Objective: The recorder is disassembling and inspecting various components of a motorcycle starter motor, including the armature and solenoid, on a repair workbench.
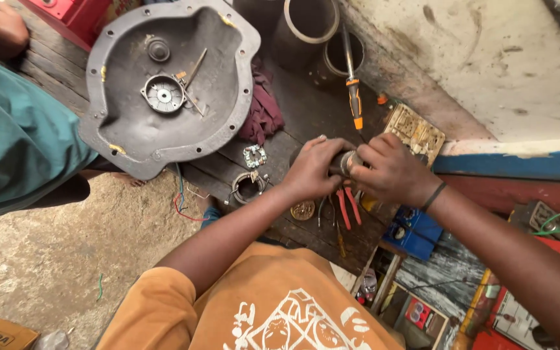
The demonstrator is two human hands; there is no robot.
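Note:
My left hand (312, 170) and my right hand (390, 170) meet over a dark wooden bench (306, 104). Both grip a small dark cylindrical metal part (343, 162) held between them, mostly hidden by my fingers. Red-handled pliers (348, 207) lie on the bench just below my hands. A round metal ring with windings (249, 186) and a small toothed ring (254, 155) lie to the left of my left hand.
A large grey metal housing (163, 84) lies open at the bench's left, beside another person in a teal shirt (14, 136). An orange-handled screwdriver (352, 91), dark red rag (264, 110), cylinders (309, 23), a blue box (416, 230) and a brass disc (303, 210) surround my hands.

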